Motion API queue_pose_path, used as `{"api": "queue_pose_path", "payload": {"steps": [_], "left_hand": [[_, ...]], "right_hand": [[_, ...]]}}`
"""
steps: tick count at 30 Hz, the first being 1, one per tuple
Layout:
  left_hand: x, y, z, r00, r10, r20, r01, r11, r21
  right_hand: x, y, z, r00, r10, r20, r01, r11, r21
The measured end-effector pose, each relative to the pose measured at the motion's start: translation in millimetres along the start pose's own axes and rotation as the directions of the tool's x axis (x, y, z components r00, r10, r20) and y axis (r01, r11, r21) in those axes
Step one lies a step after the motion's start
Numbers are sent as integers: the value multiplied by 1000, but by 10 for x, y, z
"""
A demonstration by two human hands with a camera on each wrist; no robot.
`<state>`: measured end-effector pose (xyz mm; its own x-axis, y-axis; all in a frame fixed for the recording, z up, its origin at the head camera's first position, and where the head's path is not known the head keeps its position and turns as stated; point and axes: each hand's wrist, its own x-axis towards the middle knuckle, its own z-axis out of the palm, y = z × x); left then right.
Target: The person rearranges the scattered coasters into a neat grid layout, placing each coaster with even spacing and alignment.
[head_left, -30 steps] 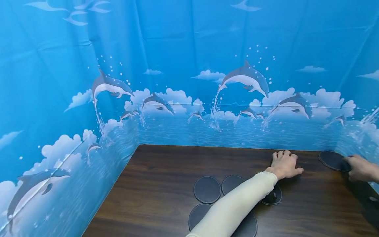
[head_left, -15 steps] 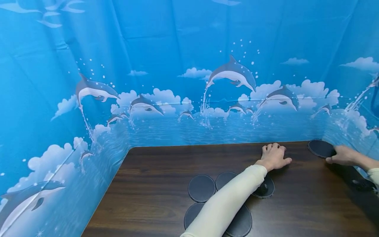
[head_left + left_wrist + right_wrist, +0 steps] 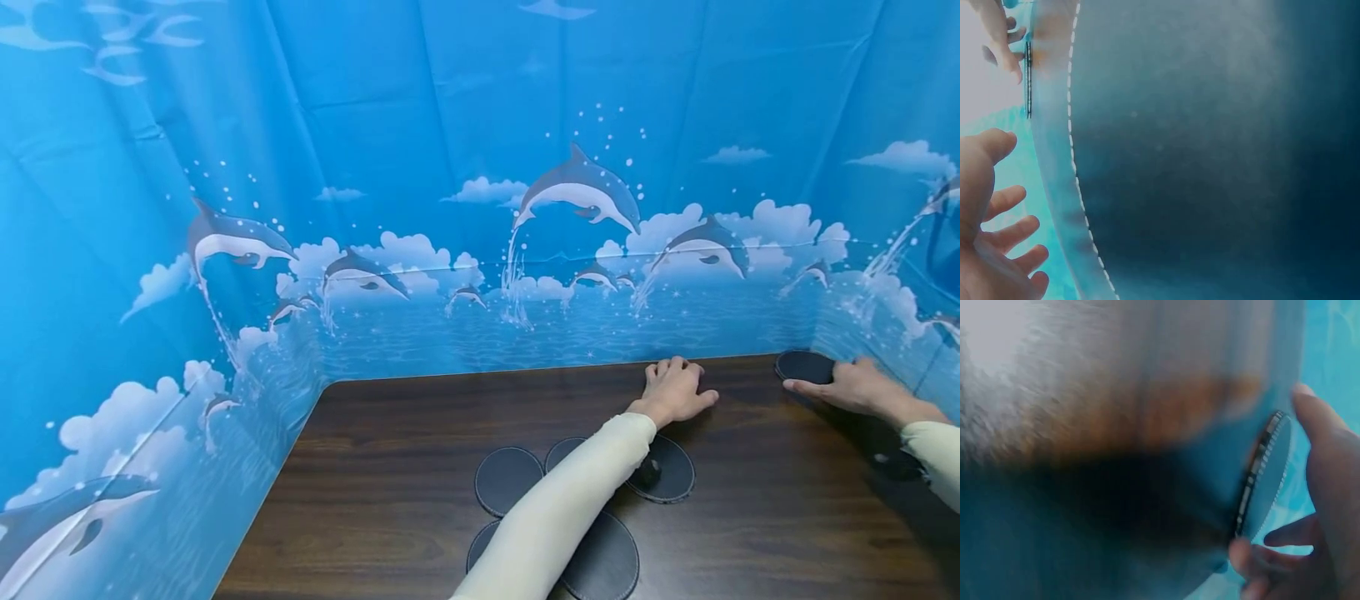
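My right hand (image 3: 862, 387) holds a round black stitched coaster (image 3: 802, 367) at the table's far right corner. In the right wrist view this coaster (image 3: 1272, 481) lies between the thumb above and a fingertip at its lower rim. My left hand (image 3: 672, 390) rests near the table's far edge with its fingers spread and nothing held; in the left wrist view the hand (image 3: 997, 231) also shows its fingers apart. Under the left wrist is a black coaster (image 3: 675, 471). Others lie to the left, among them a coaster (image 3: 508, 482) and a larger-looking coaster (image 3: 602, 560); my left sleeve partly covers some.
The dark wood table (image 3: 390, 467) ends at the back against a blue dolphin-print curtain (image 3: 450, 317). The curtain also hangs along the left and right sides. My left sleeve (image 3: 570, 500) crosses above the coasters.
The head view has shifted to the right. My right hand has pushed further over the held coaster, its thumb now along the near edge. My left hand has stayed by the far edge.
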<state>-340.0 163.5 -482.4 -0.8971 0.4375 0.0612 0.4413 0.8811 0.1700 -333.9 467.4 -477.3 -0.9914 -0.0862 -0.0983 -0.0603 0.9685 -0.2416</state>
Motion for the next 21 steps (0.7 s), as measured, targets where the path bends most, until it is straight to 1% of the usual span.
{"api": "queue_pose_path", "payload": {"steps": [2,5,7,8,9,15,21], "left_hand": [[-5,6,-21,1000,1,-4,-1,1000,2],[-16,15,-45,1000,6,-6,-6,1000,2],[-23,18,-50,1000,12,-7,-12,1000,-4],[-26,18,-52,1000,14,-7,-14,1000,-7],[-29,16,-53,1000,15,-7,-15,1000,-10],[-32,-1,-58,1000,22,-15,-22,1000,-7],[-39,-15,-26,1000,27,-6,-27,1000,-6]], "right_hand": [[10,-51,57,998,40,-55,-43,998,-50],[8,-115,134,985,82,-155,-99,989,-108],[1,-148,176,974,95,-206,-123,984,-128],[-2,-164,196,972,99,-215,-128,984,-125],[-6,-178,215,971,100,-219,-127,986,-112],[-2,-230,304,977,116,-180,-120,993,-10],[-19,-199,344,972,152,-181,-144,988,56]]}}
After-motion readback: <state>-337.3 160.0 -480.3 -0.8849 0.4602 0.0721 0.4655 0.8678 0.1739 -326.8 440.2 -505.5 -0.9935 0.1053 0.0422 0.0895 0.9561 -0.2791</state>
